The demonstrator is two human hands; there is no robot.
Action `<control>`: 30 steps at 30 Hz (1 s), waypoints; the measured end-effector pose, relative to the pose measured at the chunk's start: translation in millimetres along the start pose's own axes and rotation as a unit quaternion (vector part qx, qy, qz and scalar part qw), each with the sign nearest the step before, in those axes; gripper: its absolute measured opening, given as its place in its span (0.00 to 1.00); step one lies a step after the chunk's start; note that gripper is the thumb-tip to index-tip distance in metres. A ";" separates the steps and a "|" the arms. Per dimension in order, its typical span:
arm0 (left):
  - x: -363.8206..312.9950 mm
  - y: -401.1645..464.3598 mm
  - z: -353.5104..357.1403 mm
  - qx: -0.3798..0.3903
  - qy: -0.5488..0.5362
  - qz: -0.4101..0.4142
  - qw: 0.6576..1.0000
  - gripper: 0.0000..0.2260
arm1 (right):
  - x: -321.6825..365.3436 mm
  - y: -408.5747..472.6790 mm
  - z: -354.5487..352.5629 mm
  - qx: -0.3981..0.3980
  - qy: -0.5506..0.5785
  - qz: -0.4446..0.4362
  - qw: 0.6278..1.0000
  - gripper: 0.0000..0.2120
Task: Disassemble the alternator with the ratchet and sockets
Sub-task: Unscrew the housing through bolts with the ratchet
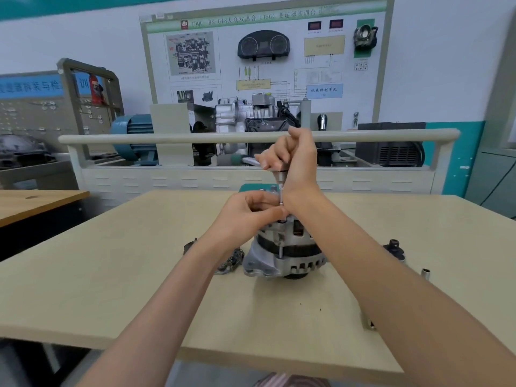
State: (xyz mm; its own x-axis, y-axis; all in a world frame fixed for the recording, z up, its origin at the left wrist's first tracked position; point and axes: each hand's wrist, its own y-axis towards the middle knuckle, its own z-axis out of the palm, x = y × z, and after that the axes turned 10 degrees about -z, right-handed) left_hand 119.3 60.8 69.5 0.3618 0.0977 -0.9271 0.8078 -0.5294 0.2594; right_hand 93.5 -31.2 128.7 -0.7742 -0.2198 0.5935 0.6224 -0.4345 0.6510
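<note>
Loosening one of the long through-bolts looked to be the step in hand. The alternator (284,252) stood on its pulley end near the middle of the pale surface (117,289), rear housing upward. Above the alternator, the right hand (290,155) was clenched round the head of the ratchet (252,161), whose handle pointed away to the left. From the ratchet an extension bar with socket (281,196) dropped straight down to a bolt head on the alternator's upper rim. The left hand (248,210), just left of that bar, pinched its lower end with fingertips, apparently steadying the socket on the bolt.

Left of the alternator, touching or almost touching its base, lay a dark removed part (230,261), partly hidden by the left forearm. Well to the alternator's right sat another black part (394,250) and a loose socket (425,273).

The next move probably called for keeping the bar upright while swinging the handle, then lifting the freed bolt out.
</note>
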 end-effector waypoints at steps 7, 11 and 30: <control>-8.7 2.0 1.6 -0.063 0.084 0.043 0.994 0.09 | -23.2 -41.6 2.8 -0.002 -0.739 -0.301 0.603 0.12; -5.8 -0.8 -1.0 -0.026 0.088 0.009 0.996 0.09 | -13.3 -23.0 7.9 0.036 -0.533 -0.235 0.812 0.16; 6.6 1.6 1.7 -0.051 0.037 0.050 0.997 0.16 | -4.4 -36.5 -10.4 0.089 -0.742 -0.277 0.604 0.15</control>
State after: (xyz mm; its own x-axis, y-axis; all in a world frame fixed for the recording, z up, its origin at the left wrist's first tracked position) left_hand 122.1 59.1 63.3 0.4739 0.1122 -0.8734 0.8076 -0.4509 0.3802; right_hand 73.0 -23.4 97.4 0.0040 0.9986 -0.0526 0.4197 0.0461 0.9065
